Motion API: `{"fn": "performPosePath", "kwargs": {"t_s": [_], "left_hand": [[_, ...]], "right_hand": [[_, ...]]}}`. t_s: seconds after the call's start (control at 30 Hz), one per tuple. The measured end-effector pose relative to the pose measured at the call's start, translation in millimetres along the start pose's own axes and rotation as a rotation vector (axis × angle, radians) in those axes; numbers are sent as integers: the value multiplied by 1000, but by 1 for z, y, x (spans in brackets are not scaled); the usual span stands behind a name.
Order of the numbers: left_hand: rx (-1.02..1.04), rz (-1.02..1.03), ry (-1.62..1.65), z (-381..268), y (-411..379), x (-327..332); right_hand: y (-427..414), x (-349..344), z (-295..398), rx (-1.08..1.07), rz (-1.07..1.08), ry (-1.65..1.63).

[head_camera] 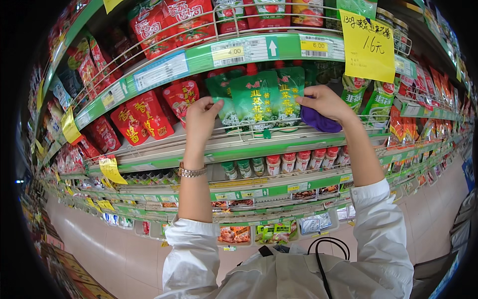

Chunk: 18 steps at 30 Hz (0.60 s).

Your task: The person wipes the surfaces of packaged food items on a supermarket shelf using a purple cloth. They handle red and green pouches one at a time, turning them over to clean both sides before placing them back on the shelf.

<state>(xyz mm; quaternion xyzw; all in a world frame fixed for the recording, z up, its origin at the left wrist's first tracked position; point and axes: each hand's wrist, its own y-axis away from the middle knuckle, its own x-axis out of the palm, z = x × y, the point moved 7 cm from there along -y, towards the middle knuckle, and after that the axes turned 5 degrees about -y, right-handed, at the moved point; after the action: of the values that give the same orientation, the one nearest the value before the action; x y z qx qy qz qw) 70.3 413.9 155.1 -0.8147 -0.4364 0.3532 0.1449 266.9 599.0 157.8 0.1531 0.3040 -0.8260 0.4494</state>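
Green spouted sauce pouches (257, 99) stand in a row behind a wire rail on the shelf in front of me. My left hand (204, 112) is at the left edge of the row, thumb and forefinger close together by a pouch; whether they pinch it I cannot tell. At the row's right end, my right hand (323, 102) holds a purple cloth (320, 119), its thumb and finger at the edge of the rightmost pouch. A metal-banded watch is on my left wrist.
Red sauce pouches (149, 114) lean on the left of this shelf, green-and-white pouches (379, 97) on the right. Yellow price cards (369, 48) hang from the shelf edge above. Red-capped spice jars (288, 162) line the shelf below. A wire rail (261, 127) fronts the pouches.
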Motion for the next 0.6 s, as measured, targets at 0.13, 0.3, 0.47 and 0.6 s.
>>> {"fn": "performPosePath", "kwargs": {"t_s": [0.13,0.3,0.47,0.6], "left_hand": [[212,-308,13,-28,16,-17],[526,-883,-363,-49,62,-51],[134,-825,567,2,73,-66],[-83,-677,1004,13,97,-54]], "right_hand": [[0,-2,-5,33,36,-56],[-5,7,-3,-6,-14,-54],[-12,11,-7,-4,62,-97],[-11,7,-18,23,42,-216]]}}
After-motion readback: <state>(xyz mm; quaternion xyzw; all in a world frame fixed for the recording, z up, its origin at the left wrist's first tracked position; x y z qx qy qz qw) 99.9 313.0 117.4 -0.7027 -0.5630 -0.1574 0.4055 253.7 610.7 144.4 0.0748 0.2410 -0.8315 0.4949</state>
